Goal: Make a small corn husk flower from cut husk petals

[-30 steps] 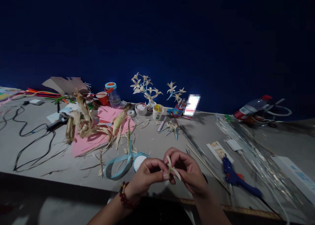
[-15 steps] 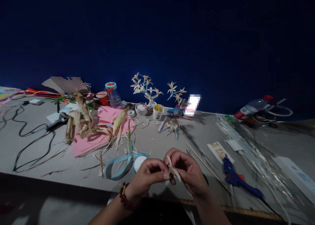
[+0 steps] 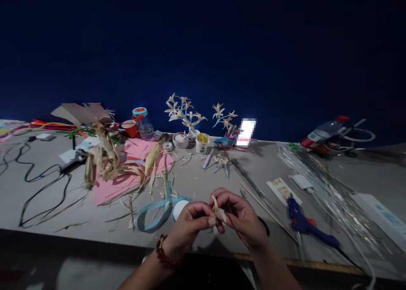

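Observation:
Near the table's front edge, my left hand (image 3: 196,223) pinches the base of a small pale flower (image 3: 218,213) that looks made of dried corn husk. My right hand (image 3: 238,214) closes its fingertips on the petals from the other side. One petal curls upward between the hands, and another lies by the right thumb; the fingers hide part of the flower. Just left of my left hand lies a roll of light blue ribbon (image 3: 152,216). Beyond the hands, a few finished flowers with blue stems (image 3: 221,165) rest on the table.
A blue glue gun (image 3: 309,226) lies at right beside thin wires (image 3: 250,182) and clear plastic packs (image 3: 330,197). Dried husks (image 3: 109,159) cover pink paper (image 3: 111,188) at left. Flower sprays (image 3: 182,112), tubs (image 3: 202,145) and a bottle (image 3: 323,131) line the back. Black cord (image 3: 23,197) loops far left.
The petals between my fingertips have shifted, with the lower right one now folded shorter in view. Both hands stay in nearly the same place, and the view has turned slightly.

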`<state>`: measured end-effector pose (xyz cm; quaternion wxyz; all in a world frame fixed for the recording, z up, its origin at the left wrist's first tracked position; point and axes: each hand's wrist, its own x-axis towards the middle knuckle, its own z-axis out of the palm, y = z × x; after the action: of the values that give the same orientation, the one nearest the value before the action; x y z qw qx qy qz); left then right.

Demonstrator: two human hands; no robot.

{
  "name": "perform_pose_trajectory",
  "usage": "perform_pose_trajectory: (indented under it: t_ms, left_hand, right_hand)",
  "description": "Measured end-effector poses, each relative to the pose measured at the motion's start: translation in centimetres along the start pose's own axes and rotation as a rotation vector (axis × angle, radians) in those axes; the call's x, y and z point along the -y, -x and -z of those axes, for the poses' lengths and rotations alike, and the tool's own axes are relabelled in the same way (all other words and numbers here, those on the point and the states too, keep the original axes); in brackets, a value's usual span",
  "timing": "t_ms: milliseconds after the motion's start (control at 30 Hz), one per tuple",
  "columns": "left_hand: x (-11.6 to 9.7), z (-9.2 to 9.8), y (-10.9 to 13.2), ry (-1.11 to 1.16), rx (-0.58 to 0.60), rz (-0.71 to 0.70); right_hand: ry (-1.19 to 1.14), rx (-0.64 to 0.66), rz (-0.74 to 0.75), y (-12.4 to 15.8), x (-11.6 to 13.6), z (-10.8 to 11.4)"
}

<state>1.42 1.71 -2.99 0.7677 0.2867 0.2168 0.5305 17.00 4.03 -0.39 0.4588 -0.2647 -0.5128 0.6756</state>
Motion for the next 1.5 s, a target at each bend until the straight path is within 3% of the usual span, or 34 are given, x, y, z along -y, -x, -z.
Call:
perform_pose_trajectory:
  t_ms: [867,1500]
  left_hand:
    - [0.28,-0.13,0.43,-0.204,-0.072,-0.036]
    - [-0.05,-0.02,0.48,-0.317,-0.097,-0.097]
  right_hand:
    - [0.181,-0.021,0.200,0.15,0.50,0.22]
    - [0.242,-0.023,0.216,-0.01,0.89,-0.01]
